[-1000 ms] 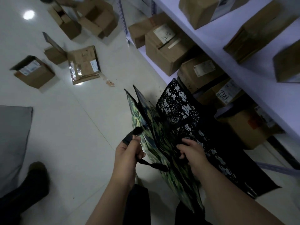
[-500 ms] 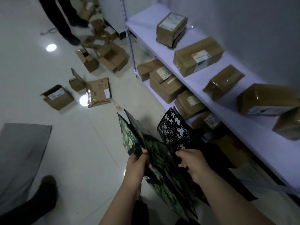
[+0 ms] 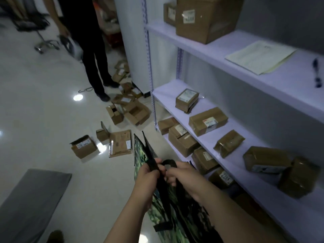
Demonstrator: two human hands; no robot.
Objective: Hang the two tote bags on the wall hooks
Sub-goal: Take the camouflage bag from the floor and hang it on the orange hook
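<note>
A green camouflage tote bag (image 3: pixel 142 151) hangs in front of me, held up by its black straps (image 3: pixel 168 163). My left hand (image 3: pixel 149 176) grips one strap at the bag's top edge. My right hand (image 3: pixel 182 174) pinches the black strap loop just beside it, the two hands almost touching. The black-and-white patterned tote bag is almost hidden behind my right arm and the green bag. No wall hooks are in view.
A white metal shelf unit (image 3: pixel 219 135) with several taped cardboard boxes fills the right. Open boxes (image 3: pixel 121 142) lie scattered on the glossy floor ahead. A person in dark trousers (image 3: pixel 94 71) stands at the back. A grey mat (image 3: pixel 29 204) lies at lower left.
My view has tilted upward, showing higher shelves and the standing person. My hands have come together on the green bag's straps, and the patterned bag has dropped out of sight.
</note>
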